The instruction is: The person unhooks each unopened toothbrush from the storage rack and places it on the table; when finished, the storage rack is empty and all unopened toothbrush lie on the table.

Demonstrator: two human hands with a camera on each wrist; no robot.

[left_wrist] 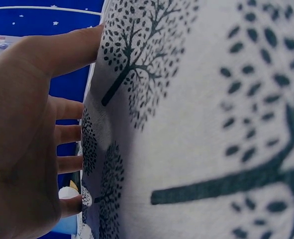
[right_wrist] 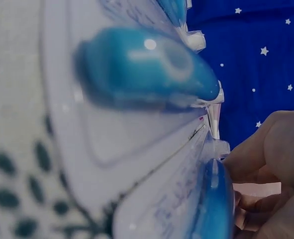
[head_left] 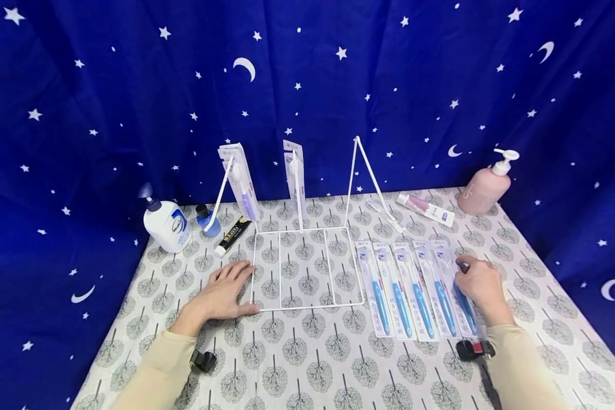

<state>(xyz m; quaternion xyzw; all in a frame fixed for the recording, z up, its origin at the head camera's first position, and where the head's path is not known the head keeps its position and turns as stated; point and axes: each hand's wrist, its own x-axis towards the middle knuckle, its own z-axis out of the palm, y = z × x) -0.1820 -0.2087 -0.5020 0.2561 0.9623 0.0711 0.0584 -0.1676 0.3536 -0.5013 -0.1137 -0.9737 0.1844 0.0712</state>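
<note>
A white wire rack (head_left: pixel 307 308) stands on the table. My left hand (head_left: pixel 228 291) rests at its left edge, fingers spread and fingertips by the wire; in the left wrist view the hand (left_wrist: pixel 22 134) has straight fingers on the cloth. Several blue toothbrushes in clear packs (head_left: pixel 401 296) lie in a row right of the rack. My right hand (head_left: pixel 480 283) pinches the rightmost packaged toothbrush (head_left: pixel 463 307) by its right side. The right wrist view shows curled fingers (right_wrist: pixel 256 154) at the edge of a pack. Purple packaged toothbrushes (head_left: pixel 243 188) hang on the rack's left prong, with others (head_left: pixel 295 173) on the middle one.
On the left stand a white pump bottle (head_left: pixel 169 228) and a blue bottle (head_left: pixel 210 223), with a black tube (head_left: pixel 233 236) lying near. Behind the row lie a clear pack (head_left: pixel 384 215) and a pink-white tube (head_left: pixel 425 209). A pink pump bottle (head_left: pixel 484 191) stands back right.
</note>
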